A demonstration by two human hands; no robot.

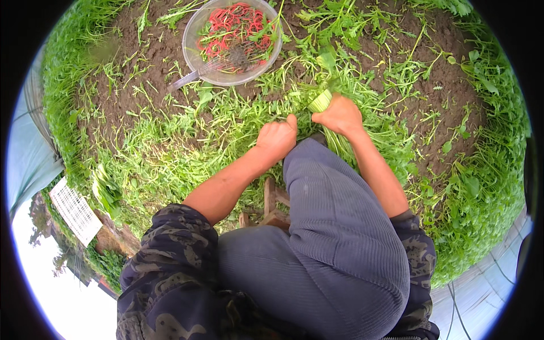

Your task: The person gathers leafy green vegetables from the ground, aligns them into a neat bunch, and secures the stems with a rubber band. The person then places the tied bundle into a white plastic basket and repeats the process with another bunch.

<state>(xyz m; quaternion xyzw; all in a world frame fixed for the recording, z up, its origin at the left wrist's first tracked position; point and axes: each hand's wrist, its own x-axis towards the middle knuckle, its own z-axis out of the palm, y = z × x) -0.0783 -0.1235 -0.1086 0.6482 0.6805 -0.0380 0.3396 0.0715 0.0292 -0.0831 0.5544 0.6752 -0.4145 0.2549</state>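
My right hand (340, 114) is closed around a bunch of leafy green stems (321, 101), with the pale cut ends bundled beside the thumb. Leaves of the same kind spread out below and to the right of that hand. My left hand (277, 137) is just to the left, its fingers curled in and the thumb up. Whether anything sits inside those fingers is hidden. Both hands are in front of my knee, over a thick litter of loose green leaves and stems (170, 148).
A clear plastic basin (187, 51) on the soil holds red rubber bands (216, 46) and a dirt-caked tool with a clear handle (187, 80). A wooden stool (272, 199) shows beneath me. At left lie a leafy bundle (105, 191) and a printed white sheet (76, 212). Growing greens (488, 204) border the right.
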